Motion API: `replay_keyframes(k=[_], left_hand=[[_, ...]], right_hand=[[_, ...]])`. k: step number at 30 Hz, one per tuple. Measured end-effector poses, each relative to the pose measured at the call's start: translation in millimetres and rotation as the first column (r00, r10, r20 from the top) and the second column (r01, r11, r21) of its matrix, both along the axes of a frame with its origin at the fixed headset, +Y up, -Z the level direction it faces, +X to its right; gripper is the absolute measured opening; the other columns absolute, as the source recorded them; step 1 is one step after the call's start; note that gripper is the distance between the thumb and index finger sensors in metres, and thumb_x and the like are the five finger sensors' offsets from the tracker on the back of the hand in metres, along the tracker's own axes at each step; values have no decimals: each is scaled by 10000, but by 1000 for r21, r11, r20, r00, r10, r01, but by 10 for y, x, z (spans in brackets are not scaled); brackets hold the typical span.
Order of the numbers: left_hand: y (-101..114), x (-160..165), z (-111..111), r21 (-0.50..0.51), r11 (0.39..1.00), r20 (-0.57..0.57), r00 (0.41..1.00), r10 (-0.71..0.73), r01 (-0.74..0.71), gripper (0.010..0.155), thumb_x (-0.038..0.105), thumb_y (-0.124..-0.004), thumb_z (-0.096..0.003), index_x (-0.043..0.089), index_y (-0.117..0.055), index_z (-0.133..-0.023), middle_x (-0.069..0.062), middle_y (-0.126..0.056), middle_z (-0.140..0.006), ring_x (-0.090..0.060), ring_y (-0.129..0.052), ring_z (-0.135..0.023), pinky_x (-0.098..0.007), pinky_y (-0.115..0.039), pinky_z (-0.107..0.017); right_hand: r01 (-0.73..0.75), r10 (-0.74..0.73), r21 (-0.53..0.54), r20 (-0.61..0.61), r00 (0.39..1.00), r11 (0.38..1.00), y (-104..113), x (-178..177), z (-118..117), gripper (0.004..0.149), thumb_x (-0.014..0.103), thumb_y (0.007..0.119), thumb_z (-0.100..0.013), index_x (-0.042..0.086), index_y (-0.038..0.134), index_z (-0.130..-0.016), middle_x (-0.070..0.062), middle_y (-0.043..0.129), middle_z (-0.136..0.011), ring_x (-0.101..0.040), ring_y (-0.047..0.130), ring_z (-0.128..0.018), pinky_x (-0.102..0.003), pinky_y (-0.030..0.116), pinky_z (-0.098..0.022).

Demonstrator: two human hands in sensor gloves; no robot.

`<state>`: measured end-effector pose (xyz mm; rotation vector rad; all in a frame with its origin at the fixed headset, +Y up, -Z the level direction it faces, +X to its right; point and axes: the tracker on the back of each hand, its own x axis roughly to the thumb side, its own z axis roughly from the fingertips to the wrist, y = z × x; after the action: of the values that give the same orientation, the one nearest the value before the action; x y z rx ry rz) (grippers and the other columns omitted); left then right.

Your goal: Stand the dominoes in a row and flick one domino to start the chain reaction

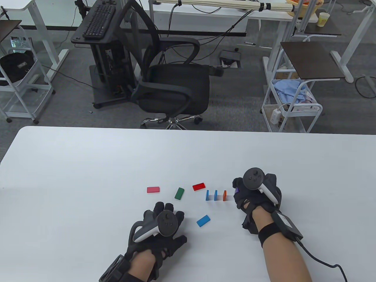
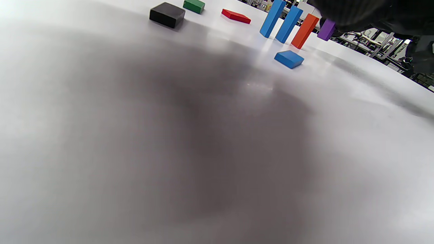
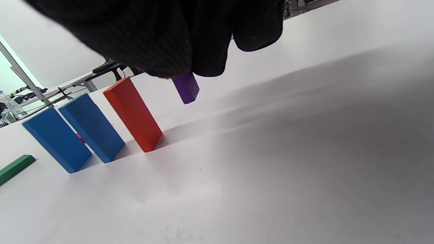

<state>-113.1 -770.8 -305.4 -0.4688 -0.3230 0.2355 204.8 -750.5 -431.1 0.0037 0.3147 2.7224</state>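
Note:
Two blue dominoes (image 1: 207, 195) (image 1: 215, 195) and an orange domino (image 1: 224, 195) stand upright in a short row. Just right of the orange one, my right hand (image 1: 238, 194) pinches a purple domino (image 3: 185, 87) a little above the table. Lying flat are a pink domino (image 1: 153, 189), a green domino (image 1: 179, 193), a red domino (image 1: 199, 186) and another blue domino (image 1: 203, 220). My left hand (image 1: 164, 210) rests flat on the table with its fingers spread, left of the flat blue domino and below the green one. It holds nothing.
The white table (image 1: 88, 164) runs far to the left and back. A black office chair (image 1: 173, 85) stands beyond the far edge. White carts (image 1: 290, 105) and desks fill the room behind.

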Motion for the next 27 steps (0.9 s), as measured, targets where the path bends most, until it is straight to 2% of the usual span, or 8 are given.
replay_keyframes(k=[15, 27], left_hand=[[-3, 1, 3, -3, 1000, 1, 1000, -3, 3, 798, 640, -571, -456, 330, -175, -1076, -58, 103, -1112, -352, 176, -987, -674, 17, -653], [-9, 3, 2, -8, 1000, 1, 1000, -7, 7, 797, 640, -571, -456, 330, -176, -1075, -56, 102, -1113, -352, 176, -987, -674, 17, -653]], right_hand=[[26, -26, -30, -11, 1000, 999, -156, -53, -19, 545, 257, 854, -480, 247, 537, -922, -82, 715, -946, -412, 568, -922, -661, 256, -737], [16, -16, -39, -4, 1000, 999, -202, -27, -27, 545, 254, 852, -479, 244, 533, -922, -83, 715, -942, -413, 571, -918, -661, 261, -737]])
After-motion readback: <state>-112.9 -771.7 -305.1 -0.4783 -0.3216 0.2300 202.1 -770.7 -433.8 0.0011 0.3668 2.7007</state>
